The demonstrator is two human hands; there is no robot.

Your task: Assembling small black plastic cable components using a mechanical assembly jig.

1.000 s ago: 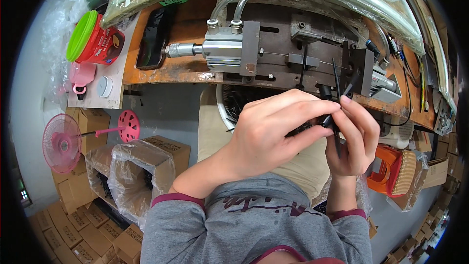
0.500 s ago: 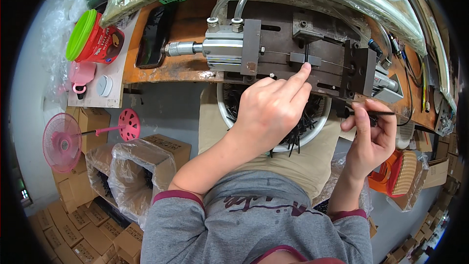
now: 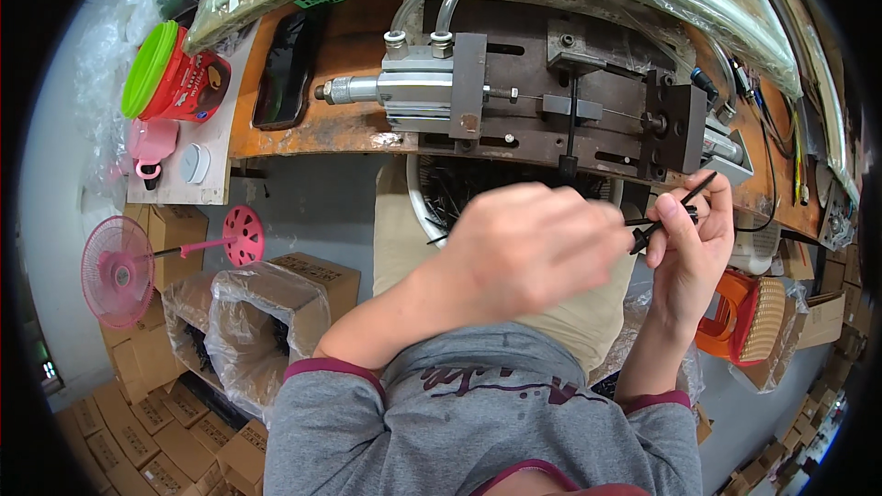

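My left hand [image 3: 542,243], smeared by motion, hangs over the white-rimmed basin [image 3: 415,207] between my knees, its fingertips close to my right hand; its grip is unreadable. My right hand [image 3: 689,234] pinches several thin black rods [image 3: 700,188], at least one with a thicker end, pointing different ways. Ahead, in the dark metal fixture [image 3: 524,124], one black rod [image 3: 573,119] lies across the small grey block [image 3: 556,105], its thick end sticking out past the near edge. More black pieces fill the basin, partly covered by my left hand.
Air cylinders [image 3: 418,92] with clear hoses flank the fixture on a wooden bench [image 3: 358,138]. A phone [image 3: 283,83], a red tub [image 3: 188,83] and a pink cup [image 3: 152,142] are at left. Below are a pink fan [image 3: 118,271], plastic-lined cartons [image 3: 266,303] and an orange-framed item [image 3: 726,317].
My left hand has drawn back from the fixture toward my right hand. The rod in the fixture now extends past the near edge, and the cylinder tips reach further in. My right hand's rods have tilted.
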